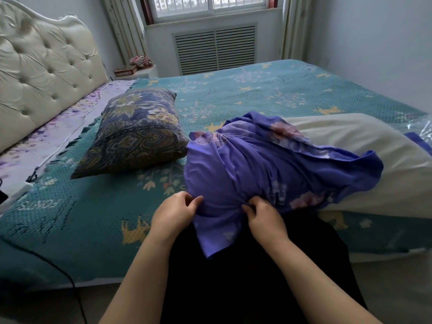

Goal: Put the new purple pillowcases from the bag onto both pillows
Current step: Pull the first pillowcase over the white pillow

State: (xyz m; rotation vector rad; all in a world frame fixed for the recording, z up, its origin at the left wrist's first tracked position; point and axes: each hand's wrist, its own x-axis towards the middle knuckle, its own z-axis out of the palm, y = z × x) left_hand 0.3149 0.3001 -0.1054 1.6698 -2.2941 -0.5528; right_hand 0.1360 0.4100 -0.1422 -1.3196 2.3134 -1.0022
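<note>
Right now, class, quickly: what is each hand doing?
Left hand: pinching the near edge of the purple pillowcase.
Right hand: fingers curled, gripping the same pillowcase edge.

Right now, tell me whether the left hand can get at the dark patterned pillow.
Probably yes. The left hand pinches the purple pillowcase, but only bare bedspread lies between it and the dark patterned pillow; it would have to let go first.

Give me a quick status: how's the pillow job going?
Both hands, left hand and right hand, pinching purple pillowcase. Case bunched, white pillow half bare. Patterned pillow untouched. Nothing in the way.
</note>
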